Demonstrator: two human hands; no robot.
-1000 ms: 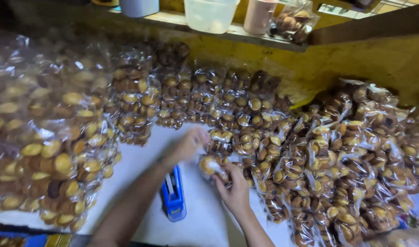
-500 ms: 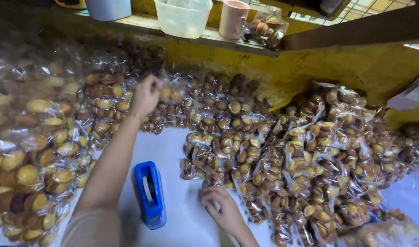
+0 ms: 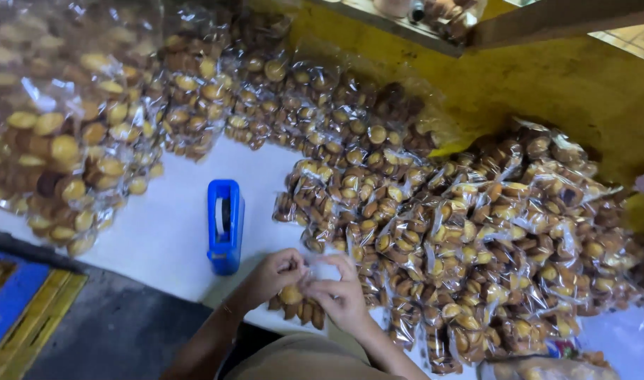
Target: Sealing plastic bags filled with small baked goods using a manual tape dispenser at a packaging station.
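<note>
My left hand and my right hand meet at the near edge of the white table. Together they pinch the top of a small clear bag of golden-brown cookies, which hangs just below the fingers. A blue tape dispenser stands on the table a little to the left of my left hand. Right of my hands lies a big heap of small packed cookie bags.
Larger clear bags of cookies are piled at the left and along the back. A yellow wall rises behind, with a shelf on top. A blue and yellow crate sits low at the left.
My left hand came back from the far pile at the rear to the near edge. Both hands now hold one small bag together. The view has tilted down and nearer.
</note>
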